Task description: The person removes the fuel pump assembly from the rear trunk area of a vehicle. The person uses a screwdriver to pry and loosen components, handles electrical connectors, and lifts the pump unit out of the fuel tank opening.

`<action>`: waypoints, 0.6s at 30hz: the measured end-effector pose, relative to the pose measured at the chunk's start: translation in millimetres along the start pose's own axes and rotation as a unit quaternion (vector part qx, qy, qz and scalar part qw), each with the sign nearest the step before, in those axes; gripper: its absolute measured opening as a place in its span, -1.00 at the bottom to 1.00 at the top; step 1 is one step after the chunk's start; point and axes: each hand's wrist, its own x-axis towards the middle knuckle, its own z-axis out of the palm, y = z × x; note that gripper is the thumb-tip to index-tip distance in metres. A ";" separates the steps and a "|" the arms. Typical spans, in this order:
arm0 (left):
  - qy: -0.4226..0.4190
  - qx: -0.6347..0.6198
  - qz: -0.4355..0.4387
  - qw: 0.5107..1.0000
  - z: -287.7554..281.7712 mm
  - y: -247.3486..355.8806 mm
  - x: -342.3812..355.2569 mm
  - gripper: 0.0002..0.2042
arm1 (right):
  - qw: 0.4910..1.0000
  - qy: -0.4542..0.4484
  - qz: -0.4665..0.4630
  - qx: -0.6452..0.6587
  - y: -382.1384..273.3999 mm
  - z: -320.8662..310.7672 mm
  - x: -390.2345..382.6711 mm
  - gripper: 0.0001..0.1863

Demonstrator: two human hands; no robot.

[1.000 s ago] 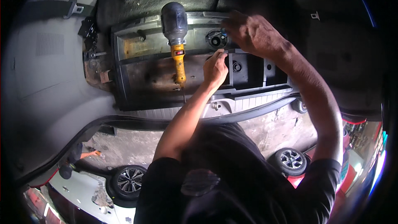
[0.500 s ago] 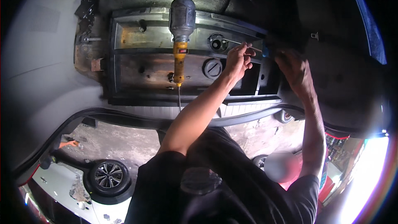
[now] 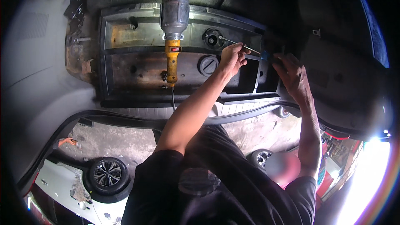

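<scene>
A thin screwdriver with a blue handle lies slanted over a rusty black metal tray set in a car body. Its tip points at a round fitting. My left hand pinches the metal shaft near its middle. My right hand has its fingertips closed on the blue handle end. A round black cap sits just left of my left hand.
A grey and yellow power tool lies upright in the tray, its cord running down. A black rubber seal edges the opening. Below are concrete ground, a white car with a wheel and a second wheel.
The view has shifted so the tray sits more to the left. My right hand has dropped from the upper edge to the right side. The screwdriver now shows between both hands.
</scene>
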 end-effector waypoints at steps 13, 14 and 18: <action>-0.042 -0.046 0.032 0.998 -6.5 3.3 4.9 -0.81 | 0.963 0.069 -0.190 -0.181 -24.3 -7.0 22.2 -0.62; -0.042 -0.056 0.036 0.997 -7.7 2.9 5.6 -0.81 | 0.957 0.069 -0.205 -0.195 -23.6 -6.1 27.3 -0.65; -0.026 -0.079 0.036 0.996 2.6 -0.7 -2.3 -0.78 | 0.953 0.048 -0.241 -0.178 -17.2 -4.1 49.1 -0.76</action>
